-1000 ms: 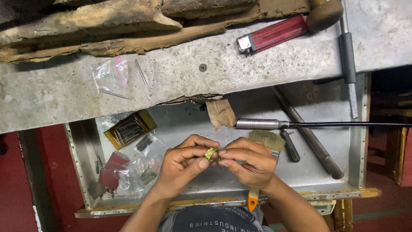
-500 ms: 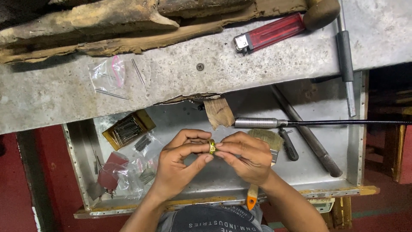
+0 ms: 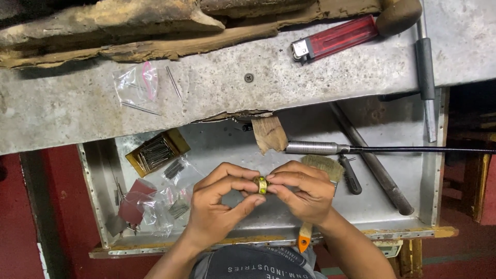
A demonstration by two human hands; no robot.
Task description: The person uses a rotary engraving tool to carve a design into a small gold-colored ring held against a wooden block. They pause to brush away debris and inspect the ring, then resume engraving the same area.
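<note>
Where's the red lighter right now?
In the head view, the red lighter lies on the grey bench top at upper right, just left of a rounded wooden handle, far from both hands.

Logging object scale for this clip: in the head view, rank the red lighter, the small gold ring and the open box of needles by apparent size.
1. Red lighter, longest.
2. Open box of needles, shorter but wider; close in area, so unsure.
3. Small gold ring, clearly smallest, pinched between both hands, left and right.
</note>
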